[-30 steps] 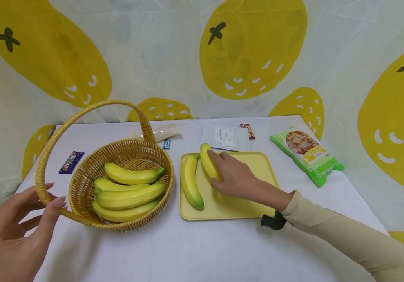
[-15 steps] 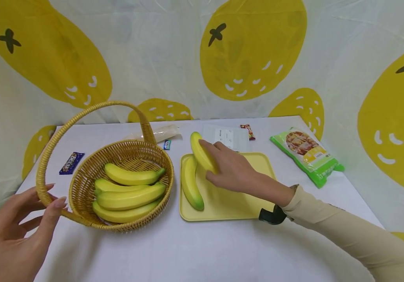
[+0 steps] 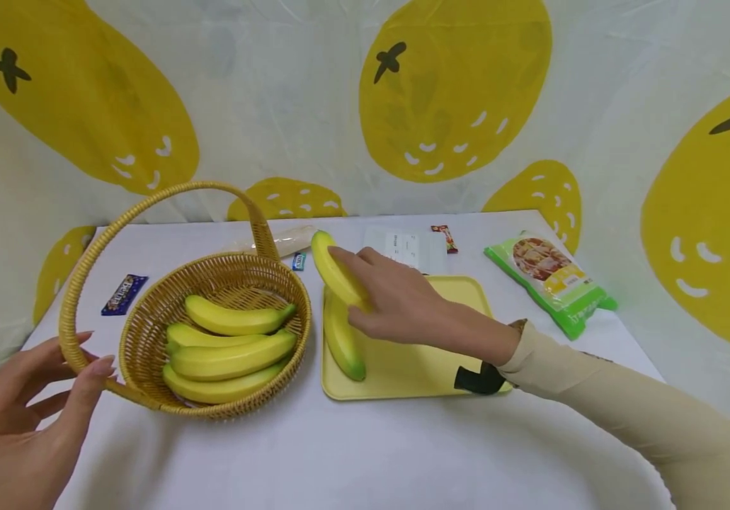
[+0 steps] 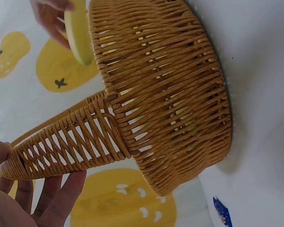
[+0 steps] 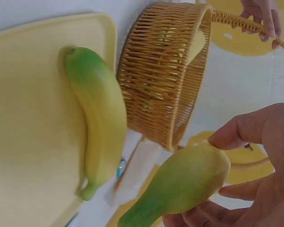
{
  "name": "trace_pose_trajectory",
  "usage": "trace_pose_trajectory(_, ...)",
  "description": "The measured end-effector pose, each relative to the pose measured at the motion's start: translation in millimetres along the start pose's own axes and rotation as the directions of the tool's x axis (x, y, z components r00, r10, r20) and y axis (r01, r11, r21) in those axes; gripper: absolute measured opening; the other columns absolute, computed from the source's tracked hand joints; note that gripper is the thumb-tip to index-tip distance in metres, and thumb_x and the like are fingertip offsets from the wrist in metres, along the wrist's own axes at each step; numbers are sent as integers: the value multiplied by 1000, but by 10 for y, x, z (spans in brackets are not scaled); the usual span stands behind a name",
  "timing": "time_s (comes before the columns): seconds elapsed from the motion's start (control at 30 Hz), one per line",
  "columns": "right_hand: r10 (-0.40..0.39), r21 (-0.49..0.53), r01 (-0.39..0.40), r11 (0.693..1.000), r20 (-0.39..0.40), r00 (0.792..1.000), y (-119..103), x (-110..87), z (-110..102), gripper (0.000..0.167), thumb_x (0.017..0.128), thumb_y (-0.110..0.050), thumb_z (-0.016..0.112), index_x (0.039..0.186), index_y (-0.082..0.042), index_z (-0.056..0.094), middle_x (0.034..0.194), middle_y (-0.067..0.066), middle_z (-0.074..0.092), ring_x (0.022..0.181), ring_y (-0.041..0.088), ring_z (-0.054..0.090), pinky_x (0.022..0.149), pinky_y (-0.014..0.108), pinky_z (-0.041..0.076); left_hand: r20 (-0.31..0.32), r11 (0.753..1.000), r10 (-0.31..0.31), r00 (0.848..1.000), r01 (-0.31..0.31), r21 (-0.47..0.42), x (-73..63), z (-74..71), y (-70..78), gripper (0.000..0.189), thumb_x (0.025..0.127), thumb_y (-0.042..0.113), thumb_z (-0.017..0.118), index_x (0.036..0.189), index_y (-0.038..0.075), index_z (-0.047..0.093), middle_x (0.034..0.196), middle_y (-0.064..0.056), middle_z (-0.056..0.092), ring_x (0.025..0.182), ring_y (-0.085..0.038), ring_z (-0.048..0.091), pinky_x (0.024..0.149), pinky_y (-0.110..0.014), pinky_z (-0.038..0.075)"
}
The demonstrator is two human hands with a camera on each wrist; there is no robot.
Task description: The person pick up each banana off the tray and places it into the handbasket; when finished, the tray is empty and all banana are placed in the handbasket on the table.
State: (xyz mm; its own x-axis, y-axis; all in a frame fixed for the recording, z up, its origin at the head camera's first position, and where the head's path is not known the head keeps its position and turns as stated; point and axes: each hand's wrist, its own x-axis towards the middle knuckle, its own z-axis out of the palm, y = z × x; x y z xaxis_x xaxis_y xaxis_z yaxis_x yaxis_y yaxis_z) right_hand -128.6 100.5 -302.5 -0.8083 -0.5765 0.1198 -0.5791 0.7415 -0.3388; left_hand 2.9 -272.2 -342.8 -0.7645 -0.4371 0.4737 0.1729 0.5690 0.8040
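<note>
My right hand grips a yellow banana with a green tip, raised above the left part of a yellow tray. Under it, a second banana lies along the tray's left side, as the right wrist view also shows. Left of the tray stands a woven basket with several bananas inside. Its tall arched handle is held between the thumb and fingers of my left hand.
Behind the tray lie a white packet and a small red wrapper. A green food bag is at right. Around the basket are a blue snack bar, a small teal wrapper and a pale clear package.
My right hand has lifted the banana off the tray and carried it left toward the basket, over the other banana. My left hand keeps its hold on the handle.
</note>
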Motion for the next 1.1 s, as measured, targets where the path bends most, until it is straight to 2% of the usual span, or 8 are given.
trace_pose_trajectory(0.13, -36, -1, 36, 999, 26, 999, -109, 86, -42, 84, 87, -15, 67, 165, -17, 38, 123, 4, 58, 86, 16, 55, 60, 31, 49, -1, 1000, -5, 1000, 5, 6, -6, -18, 21, 46, 82, -11, 86, 126, -2, 75, 106, 4, 74, 87, -9, 69, 73, -9, 54)
trace_pose_trajectory(0.23, -54, -2, 54, 999, 81, 995, -209, 157, -85, 85, 86, -14, 66, 165, -19, 36, 124, 4, 58, 84, 17, 54, 58, 32, 48, 0, 1000, 3, 1000, -3, -7, -8, -21, 28, 47, 81, -13, 86, 125, -4, 74, 104, 2, 74, 86, -9, 69, 73, -10, 54)
trace_pose_trajectory(0.4, -77, -46, 87, 995, 190, 979, -362, 276, -127, 85, 89, -15, 67, 167, -20, 32, 135, 7, 56, 86, 17, 56, 56, 32, 47, 8, 1000, 14, 1000, -14, -7, -7, -23, 42, 46, 81, -13, 85, 125, -4, 74, 102, 1, 73, 85, -9, 69, 73, -10, 55)
trace_pose_trajectory(0.53, -88, -73, 108, 991, 236, 968, -462, 367, -135, 85, 90, -17, 68, 167, -21, 32, 136, 8, 54, 87, 18, 57, 57, 32, 49, 12, 1000, 1, 1000, -2, 19, 7, -28, 45, 45, 83, -9, 86, 126, 0, 75, 103, 2, 73, 87, -9, 68, 72, -9, 54)
trace_pose_trajectory(0.73, -120, -90, 150, 985, 273, 955, -586, 502, -126, 83, 92, -22, 71, 167, -24, 33, 145, 8, 54, 110, 18, 57, 70, 36, 53, 20, 999, 9, 1000, -10, 31, 16, -29, 29, 45, 84, -8, 86, 127, 2, 75, 104, 5, 73, 88, -8, 68, 72, -9, 53)
trace_pose_trajectory(0.87, -173, -85, 209, 974, 316, 933, -641, 625, -94, 83, 93, -21, 70, 167, -23, 33, 144, 6, 56, 106, 19, 57, 73, 36, 52, 29, 999, 31, 999, -31, 22, 22, -37, 7, 45, 83, -9, 86, 126, 1, 75, 106, 3, 73, 88, -8, 68, 72, -9, 54)
trace_pose_trajectory(1.03, -259, -45, 294, 955, 361, 896, -695, 807, -48, 80, 94, -18, 67, 167, -20, 34, 151, 6, 53, 113, 17, 56, 74, 33, 53, 35, 998, 54, 998, -55, 16, 38, -46, -12, 43, 81, -10, 87, 122, -2, 76, 105, 2, 74, 88, -8, 68, 72, -9, 54)
trace_pose_trajectory(1.1, -283, -20, 314, 949, 382, 880, -713, 872, -18, 80, 94, -18, 67, 167, -19, 34, 154, 5, 52, 121, 16, 54, 75, 31, 52, 39, 998, 54, 998, -55, 26, 42, -48, -14, 42, 82, -9, 87, 122, -1, 76, 105, 3, 74, 88, -8, 67, 72, -9, 53)
